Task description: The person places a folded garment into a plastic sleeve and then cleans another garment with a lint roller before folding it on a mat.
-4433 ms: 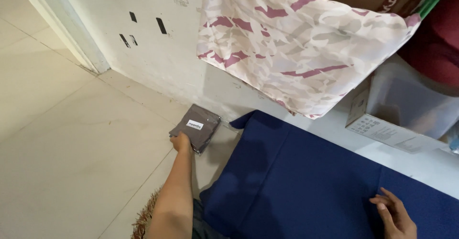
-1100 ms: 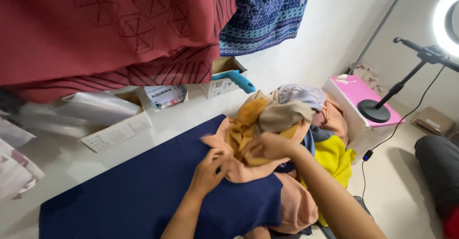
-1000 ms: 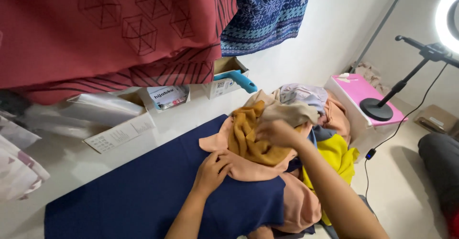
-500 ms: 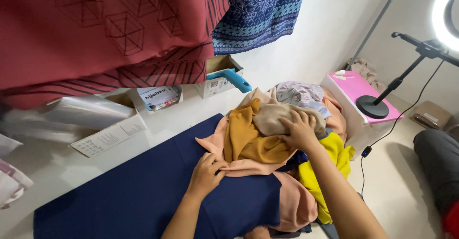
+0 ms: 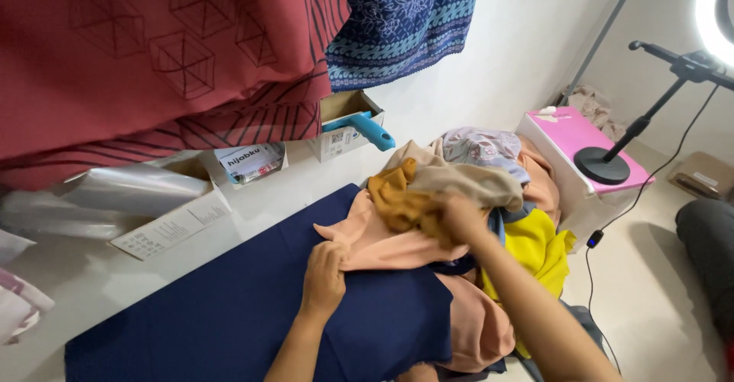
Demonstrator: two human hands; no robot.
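Observation:
A heap of cloths lies at the right end of a dark blue mat (image 5: 229,313). My left hand (image 5: 324,276) pinches the edge of a peach cloth (image 5: 382,240) that spreads from the heap onto the mat. My right hand (image 5: 459,217) is closed on a mustard-brown cloth (image 5: 397,202) and a beige cloth (image 5: 466,183) on top of the heap. A yellow cloth (image 5: 539,248) and a pale patterned cloth (image 5: 482,145) lie in the same heap.
Red patterned fabric (image 5: 153,53) and blue batik fabric (image 5: 405,15) hang above. Small cardboard boxes (image 5: 340,126), a blue handle (image 5: 367,128) and a plastic roll (image 5: 130,191) line the wall. A pink box (image 5: 573,133) bears a ring light stand (image 5: 608,164) at right.
My view swung from the mat's left end to the cloth heap. My right hand has moved over the heap and pulled the brown and beige cloths; my left hand stays on the peach cloth.

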